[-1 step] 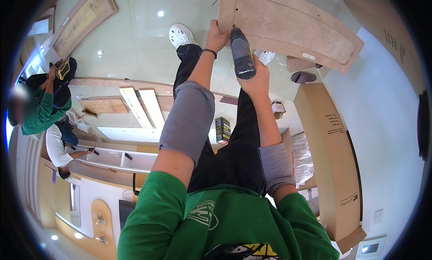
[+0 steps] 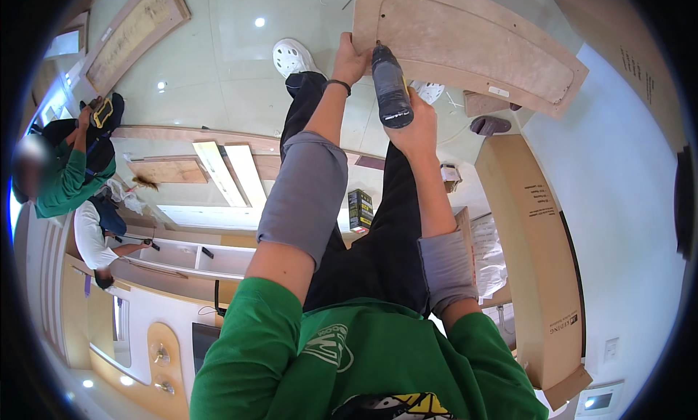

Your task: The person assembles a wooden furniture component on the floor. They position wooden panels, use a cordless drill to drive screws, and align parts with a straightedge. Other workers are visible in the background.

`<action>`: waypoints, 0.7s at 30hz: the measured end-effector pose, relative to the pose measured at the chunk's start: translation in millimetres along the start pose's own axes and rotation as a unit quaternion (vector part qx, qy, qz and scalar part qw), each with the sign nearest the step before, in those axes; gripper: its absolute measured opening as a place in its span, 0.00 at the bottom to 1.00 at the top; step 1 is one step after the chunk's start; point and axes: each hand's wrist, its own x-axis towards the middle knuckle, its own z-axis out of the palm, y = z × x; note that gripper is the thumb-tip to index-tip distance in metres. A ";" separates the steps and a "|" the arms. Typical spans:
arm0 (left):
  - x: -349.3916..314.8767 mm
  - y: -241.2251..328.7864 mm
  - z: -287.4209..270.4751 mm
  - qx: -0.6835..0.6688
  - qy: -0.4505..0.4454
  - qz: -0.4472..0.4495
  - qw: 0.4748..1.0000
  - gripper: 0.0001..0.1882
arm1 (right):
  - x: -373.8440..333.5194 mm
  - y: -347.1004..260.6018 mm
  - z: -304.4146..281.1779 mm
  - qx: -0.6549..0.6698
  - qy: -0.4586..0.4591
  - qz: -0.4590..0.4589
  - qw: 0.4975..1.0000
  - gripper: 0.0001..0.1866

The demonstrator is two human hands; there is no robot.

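Observation:
A cordless drill [image 2: 391, 89], dark with a yellow patch, is gripped in my right hand [image 2: 416, 133]. Its tip meets a light wooden panel [image 2: 465, 38] close to the panel's left edge, where a small dark hole or screw shows. My left hand [image 2: 350, 62] grasps that same edge beside the drill tip; some of its fingers are hidden behind the wood. The panel has a curved groove and a small white label [image 2: 499, 91]. Whether the drill bit is turning cannot be seen.
Long cardboard boxes [image 2: 534, 275] lie to the right. Boards [image 2: 218, 173] and another wooden panel [image 2: 134, 35] rest on the floor at left. A small dark box [image 2: 360, 211] sits between my legs. Two people work at left, one beside a white cabinet frame [image 2: 182, 256].

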 end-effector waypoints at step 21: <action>2.7 3.8 2.6 -0.002 0.008 0.042 0.999 0.25 | 7.0 -11.7 13.3 0.113 0.037 0.061 0.991 0.18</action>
